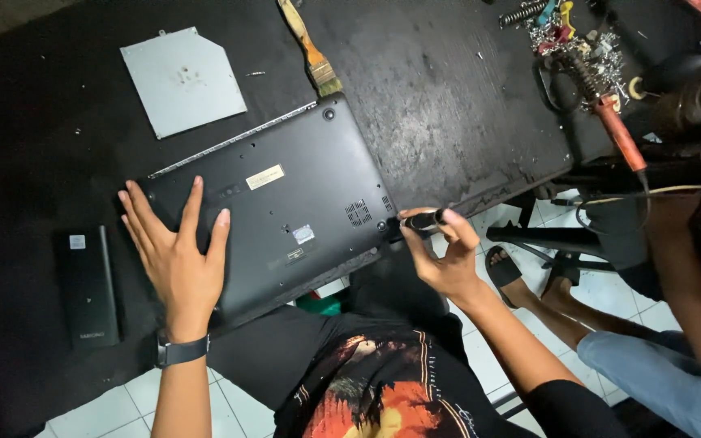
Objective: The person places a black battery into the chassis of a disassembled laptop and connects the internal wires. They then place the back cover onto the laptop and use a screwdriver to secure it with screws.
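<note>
Nearest the lens, my left hand (176, 255) is lying flat and wide open, fingers spread, pressing on the upturned base of a black laptop (285, 203); it is gripping nothing. Laptop is sitting bottom-up on the black workbench (448, 89), its near edge overhanging the bench toward my lap. My right hand (444, 255) is curling closed around a dark screwdriver (422, 220), the tool lying nearly level with its tip meeting the laptop's right near corner beside a small vent grille. A black watch (182, 350) is sitting on my left wrist. Left of the laptop, a slim black battery pack (87, 284) is lying flat; behind it, a grey optical drive (182, 79) and a wooden-handled brush (310, 49) are resting just apart. At far right, another person's sandalled foot (506, 272) is showing under the bench, with an orange-handled soldering iron (620, 134) above.
</note>
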